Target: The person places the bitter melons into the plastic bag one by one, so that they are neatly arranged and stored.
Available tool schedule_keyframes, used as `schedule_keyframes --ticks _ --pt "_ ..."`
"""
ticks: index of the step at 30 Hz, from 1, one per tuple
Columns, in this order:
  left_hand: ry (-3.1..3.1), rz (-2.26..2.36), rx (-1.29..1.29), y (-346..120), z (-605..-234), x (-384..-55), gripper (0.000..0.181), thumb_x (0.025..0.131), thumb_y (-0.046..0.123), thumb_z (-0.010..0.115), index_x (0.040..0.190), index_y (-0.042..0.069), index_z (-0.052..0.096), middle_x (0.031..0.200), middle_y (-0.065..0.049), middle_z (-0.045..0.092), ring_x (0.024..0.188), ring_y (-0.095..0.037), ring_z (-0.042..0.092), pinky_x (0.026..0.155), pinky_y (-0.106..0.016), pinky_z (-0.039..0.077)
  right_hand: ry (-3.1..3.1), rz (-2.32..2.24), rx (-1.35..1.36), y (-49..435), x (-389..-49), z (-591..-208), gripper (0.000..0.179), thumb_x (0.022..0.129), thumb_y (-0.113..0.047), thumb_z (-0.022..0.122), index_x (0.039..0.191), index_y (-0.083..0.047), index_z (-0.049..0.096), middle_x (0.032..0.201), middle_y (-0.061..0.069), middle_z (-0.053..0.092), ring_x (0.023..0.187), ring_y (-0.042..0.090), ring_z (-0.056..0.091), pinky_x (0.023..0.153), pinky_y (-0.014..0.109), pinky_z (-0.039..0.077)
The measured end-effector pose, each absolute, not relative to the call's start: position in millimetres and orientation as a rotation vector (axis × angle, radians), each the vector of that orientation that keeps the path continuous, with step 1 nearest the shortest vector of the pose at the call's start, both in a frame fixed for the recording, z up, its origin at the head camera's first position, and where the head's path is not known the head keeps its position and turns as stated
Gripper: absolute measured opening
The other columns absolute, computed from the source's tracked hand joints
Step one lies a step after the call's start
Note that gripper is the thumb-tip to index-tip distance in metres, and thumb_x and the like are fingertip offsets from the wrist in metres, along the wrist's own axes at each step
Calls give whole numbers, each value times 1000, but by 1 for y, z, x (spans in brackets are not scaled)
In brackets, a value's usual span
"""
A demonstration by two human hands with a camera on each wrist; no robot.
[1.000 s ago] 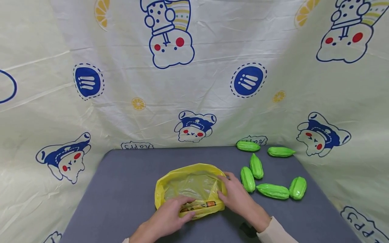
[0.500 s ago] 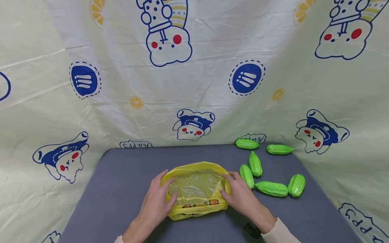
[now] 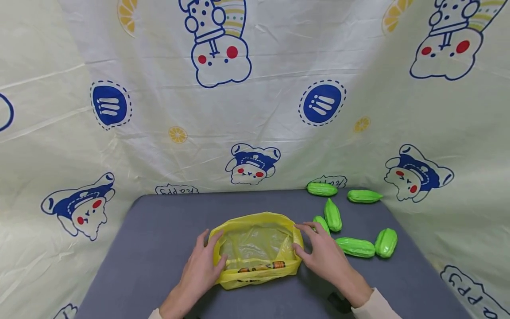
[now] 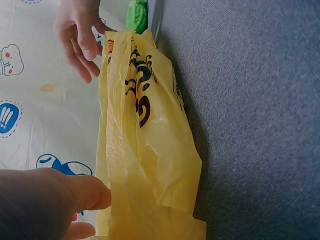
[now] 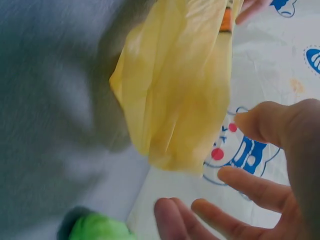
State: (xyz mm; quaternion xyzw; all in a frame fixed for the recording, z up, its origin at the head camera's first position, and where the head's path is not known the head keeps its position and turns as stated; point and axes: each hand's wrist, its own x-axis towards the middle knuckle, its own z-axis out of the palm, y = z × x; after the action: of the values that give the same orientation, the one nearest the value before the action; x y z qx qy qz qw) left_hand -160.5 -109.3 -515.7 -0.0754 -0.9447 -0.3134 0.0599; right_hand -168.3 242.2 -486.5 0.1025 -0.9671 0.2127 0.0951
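A yellow plastic bag (image 3: pixel 259 280) with dark and orange print stands on the table, its wide mouth facing up and its rim folded outward. My left hand (image 3: pixel 199 268) is at the bag's left side, fingers spread and thumb over the rim. In the left wrist view the thumb (image 4: pixel 92 192) overlaps the bag's edge. On the opposite side my right hand (image 3: pixel 324 254) has its fingers spread beside the rim. The right wrist view shows a gap between those fingers (image 5: pixel 250 185) and the bag (image 5: pixel 185 100). Neither hand is curled round anything.
Several green ridged, gourd-like vegetables (image 3: pixel 355 247) lie right of the bag on the dark grey table (image 3: pixel 159 235). Two of them, including one pointed vegetable (image 3: pixel 364 196), are by the back edge. A pale printed cloth (image 3: pixel 275 110) hangs behind the table. A dark object (image 3: pixel 338 302) lies under the right wrist.
My left hand has moved from the bag's front rim to its left side. My right hand has drawn slightly right, away from the rim. The bag has shifted a little right.
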Motion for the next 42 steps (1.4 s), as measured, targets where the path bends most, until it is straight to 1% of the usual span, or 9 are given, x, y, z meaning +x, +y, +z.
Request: schedule_keyframes --ticks 4,6,9,16,22,27,31,38,42 --pt "-2876 -1000 -227 -110 -516 -162 72 102 15 89 168 15 62 173 -37 47 82 -34 75 66 -50 60 -2825 618 295 255 -173 -485 49 105 -27 89 151 -15 77 152 19 69 113 36 79 76 43 61" --pt "-2884 -1018 -219 -111 -516 -163 73 101 14 90 169 15 62 173 -37 48 75 -29 70 63 -47 57 -2815 613 307 262 -175 -485 47 106 -25 88 150 -15 78 151 19 70 107 34 79 72 40 57" --pt "-2888 -1024 -211 -112 -516 -163 73 101 15 90 168 15 62 170 -37 51 84 -37 76 68 -53 60 -2794 586 343 276 -181 -484 45 106 -22 87 149 -14 78 149 20 70 108 35 78 75 43 58" --pt "-2886 -1010 -213 -112 -516 -162 74 99 17 92 168 13 63 162 -36 59 117 -58 77 88 -72 65 -2800 494 547 319 -198 -482 51 102 -9 87 152 -14 77 154 23 67 133 48 68 101 66 58" --pt "-2906 -997 -214 -112 -515 -160 75 100 18 91 168 13 62 159 -36 61 116 -57 77 90 -71 65 -2887 458 553 337 -208 -485 54 103 -21 90 154 -14 76 152 26 65 129 49 70 97 67 61" --pt "-2900 -963 -210 -114 -514 -159 76 99 19 93 168 12 62 158 -36 63 118 -57 77 92 -71 65 -2942 517 456 333 -215 -492 62 104 -37 91 157 -12 73 139 25 64 105 33 74 84 56 62" --pt "-2895 -951 -188 -115 -513 -159 76 99 19 92 168 12 62 158 -35 62 122 -58 76 93 -73 65 -2960 475 387 328 -221 -499 68 104 -45 89 160 -11 70 123 21 64 87 24 63 72 47 54" --pt "-2933 -975 -160 -111 -515 -159 76 101 21 91 170 12 60 159 -33 62 120 -55 77 92 -70 65 -2920 281 343 329 -227 -508 75 101 -56 88 156 -9 72 118 26 75 93 42 73 81 68 62" --pt "-2938 -972 -163 -108 -517 -160 77 101 23 91 170 12 59 158 -33 63 117 -54 77 91 -70 65 -2912 249 342 331 -228 -512 77 100 -58 88 156 -7 72 115 29 79 95 47 77 83 69 63"
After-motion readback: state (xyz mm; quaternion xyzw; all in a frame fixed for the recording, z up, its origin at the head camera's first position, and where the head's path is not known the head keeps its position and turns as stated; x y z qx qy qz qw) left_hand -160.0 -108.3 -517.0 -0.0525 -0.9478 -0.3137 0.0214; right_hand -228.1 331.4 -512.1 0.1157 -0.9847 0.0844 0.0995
